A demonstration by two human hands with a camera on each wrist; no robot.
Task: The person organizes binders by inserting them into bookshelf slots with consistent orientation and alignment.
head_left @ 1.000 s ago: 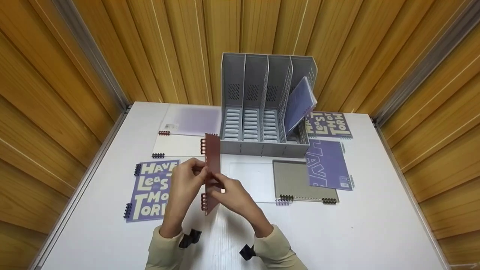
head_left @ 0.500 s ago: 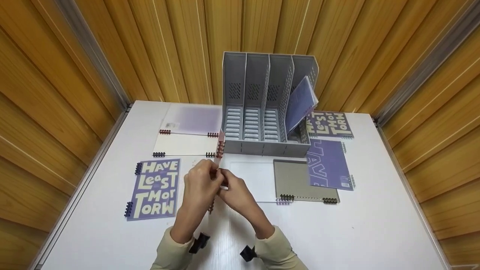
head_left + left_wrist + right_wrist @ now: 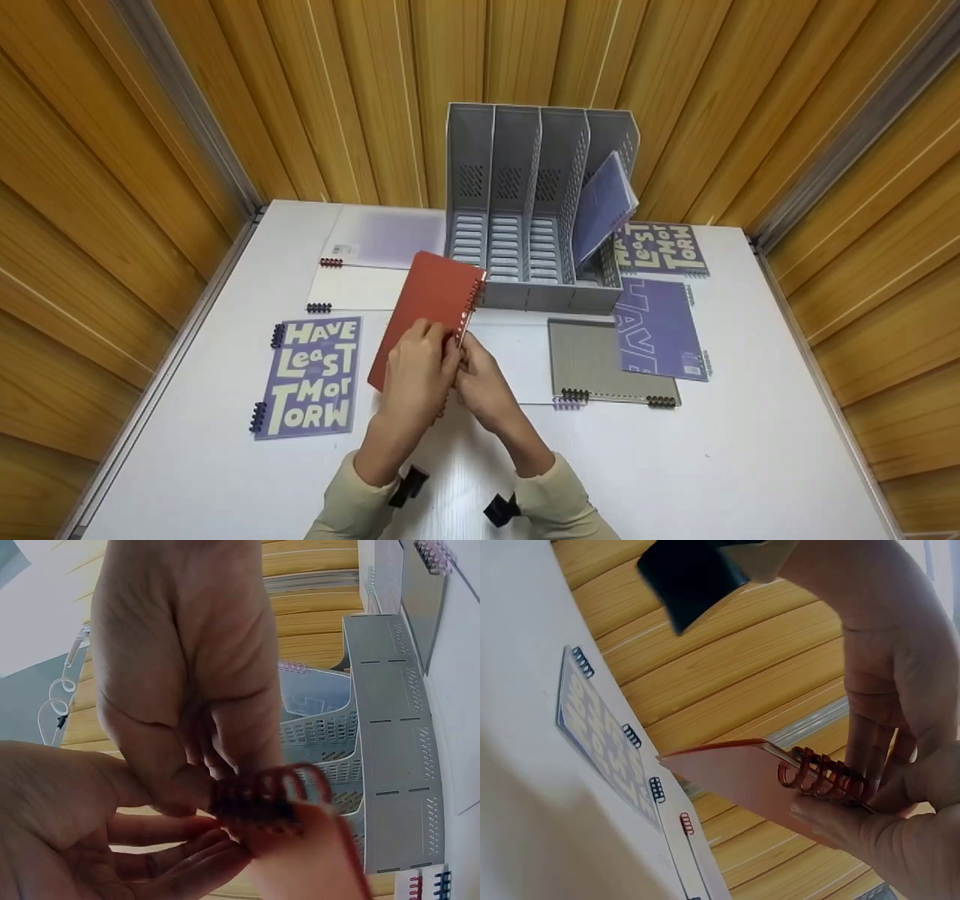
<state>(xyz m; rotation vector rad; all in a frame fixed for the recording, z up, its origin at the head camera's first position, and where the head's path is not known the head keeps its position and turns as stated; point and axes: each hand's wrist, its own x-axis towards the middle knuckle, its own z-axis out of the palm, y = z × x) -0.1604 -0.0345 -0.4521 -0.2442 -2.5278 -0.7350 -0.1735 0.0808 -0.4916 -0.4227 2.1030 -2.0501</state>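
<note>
In the head view, your left hand (image 3: 418, 369) and right hand (image 3: 484, 386) meet at the ring-bound edge of the red notebook (image 3: 426, 292), fingers curled in and both pinching it above the tabletop (image 3: 712, 465). Just beyond your hands stands the grey organizer (image 3: 551, 300); the notebook's far end overlaps its near left corner from here, and you cannot tell if they touch. A tilted purple notebook (image 3: 600, 211) leans in its rightmost compartment. Left of your hands lies a lettered notebook (image 3: 316, 379); beyond it, a cream notebook (image 3: 352, 289) and a frosted purple notebook (image 3: 394, 234) are partly covered by the red one. To your right, a clear-covered notebook (image 3: 517, 364), a grey-brown notebook (image 3: 589, 356) and an outline-lettered notebook (image 3: 660, 326) crowd the space before the organizer.

In the left wrist view, your hands crowd round the red rings (image 3: 255, 802), hiding some of them, with the organizer behind.

In the right wrist view, your thumb and fingers close on the ringed edge, and the lettered notebook lies past the red cover.
</note>
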